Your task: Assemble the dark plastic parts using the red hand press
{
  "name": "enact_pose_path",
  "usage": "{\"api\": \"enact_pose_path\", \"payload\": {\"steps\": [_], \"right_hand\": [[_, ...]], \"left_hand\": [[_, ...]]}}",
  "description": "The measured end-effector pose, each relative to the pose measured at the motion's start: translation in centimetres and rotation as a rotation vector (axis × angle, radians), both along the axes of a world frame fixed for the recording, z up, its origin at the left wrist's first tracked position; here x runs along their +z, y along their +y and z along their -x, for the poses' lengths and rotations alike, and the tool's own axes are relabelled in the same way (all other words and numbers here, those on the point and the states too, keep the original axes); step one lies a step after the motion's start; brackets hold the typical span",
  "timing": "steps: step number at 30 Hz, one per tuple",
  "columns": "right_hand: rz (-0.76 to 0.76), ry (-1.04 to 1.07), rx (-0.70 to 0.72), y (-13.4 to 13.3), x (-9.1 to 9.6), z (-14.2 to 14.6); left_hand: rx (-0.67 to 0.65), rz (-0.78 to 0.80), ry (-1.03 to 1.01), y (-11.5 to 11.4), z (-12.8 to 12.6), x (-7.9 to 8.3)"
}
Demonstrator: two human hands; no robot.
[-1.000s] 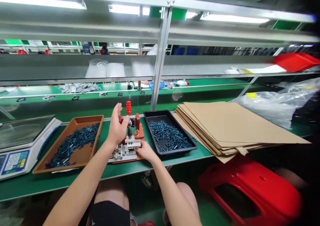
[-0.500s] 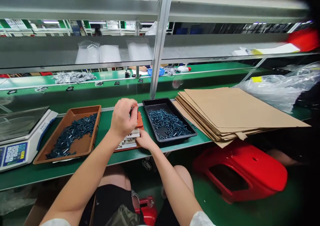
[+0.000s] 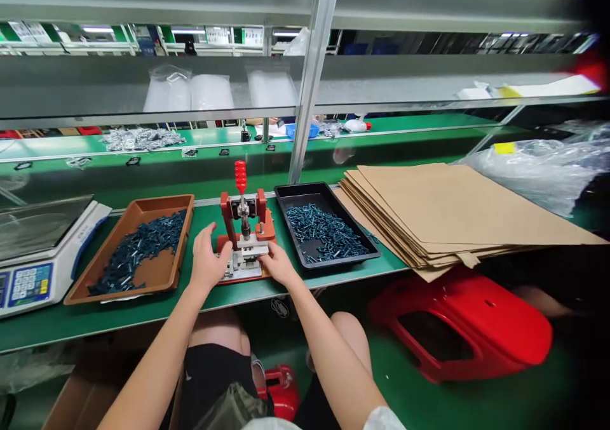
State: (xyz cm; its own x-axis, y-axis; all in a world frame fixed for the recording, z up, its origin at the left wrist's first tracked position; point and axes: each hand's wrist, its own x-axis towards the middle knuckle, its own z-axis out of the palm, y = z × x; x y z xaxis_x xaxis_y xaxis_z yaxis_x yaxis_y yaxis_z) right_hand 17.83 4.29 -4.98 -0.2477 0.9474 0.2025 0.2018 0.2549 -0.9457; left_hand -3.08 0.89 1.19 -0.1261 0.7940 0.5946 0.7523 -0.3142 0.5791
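Note:
A small red hand press (image 3: 245,227) stands on the green bench between two trays, its red-knobbed lever (image 3: 241,176) upright. My left hand (image 3: 206,263) rests at the press's left base, fingers curled toward the metal fixture (image 3: 245,260). My right hand (image 3: 277,265) touches the fixture's right side, fingertips pinched at it; what they hold is hidden. A brown tray (image 3: 135,246) of dark small parts lies to the left. To the right lies a black tray (image 3: 328,227) with similar dark parts.
A weighing scale (image 3: 40,252) sits at the far left. A stack of cardboard sheets (image 3: 452,214) lies right of the black tray, with clear plastic bags (image 3: 543,169) behind. A red plastic stool (image 3: 462,328) lies under the bench. A metal post (image 3: 309,80) rises behind the press.
My left hand pushed the lever down, then let it go; the lever stands upright again and the hand has dropped to the press base. My right hand stayed at the fixture.

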Motion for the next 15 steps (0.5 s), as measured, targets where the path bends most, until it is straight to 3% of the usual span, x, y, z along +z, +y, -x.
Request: {"api": "enact_pose_path", "payload": {"steps": [2,5,11,15], "right_hand": [[-0.004,0.05,-0.002,0.1,-0.2,0.1],[-0.013,0.065,-0.034,0.0,-0.3,0.4],[-0.104,-0.057,-0.026,-0.5,0.1,1.0],[-0.135,-0.042,-0.011,-0.4,0.2,1.3]], "left_hand": [[-0.022,0.168,0.014,-0.5,1.3,-3.3],[-0.044,0.259,-0.112,-0.5,1.9,-5.6],[0.068,0.187,-0.878,0.1,1.7,-5.9],[0.054,0.135,-0.921,-0.1,1.9,-6.5]]}}
